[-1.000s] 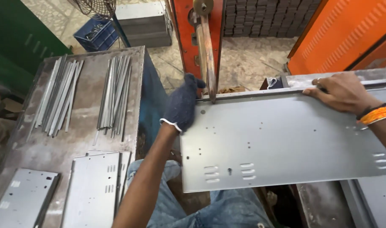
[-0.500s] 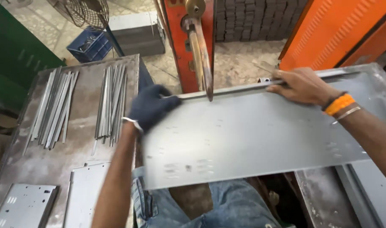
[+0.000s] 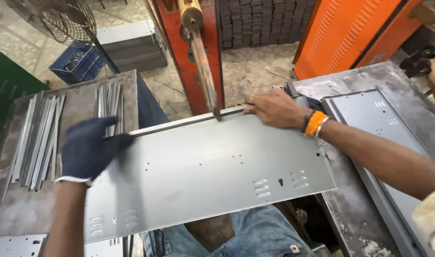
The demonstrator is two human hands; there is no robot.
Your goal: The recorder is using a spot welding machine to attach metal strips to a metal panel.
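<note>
While both hands grip closed on the metal panel (image 3: 203,176), gloved left hand (image 3: 89,150), bare right hand (image 3: 274,108).

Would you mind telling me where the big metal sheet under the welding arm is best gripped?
Probably at the two ends of its far edge, from either side, as the gloved left hand and bare right hand do. The metal sheet is long, flat and overhangs unsupported, and the welding arm sits mid-edge.

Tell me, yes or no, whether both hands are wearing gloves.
No: the left hand wears a dark blue glove, but the right hand is bare on the grey sheet-metal panel, with only an orange band at its wrist.
</note>
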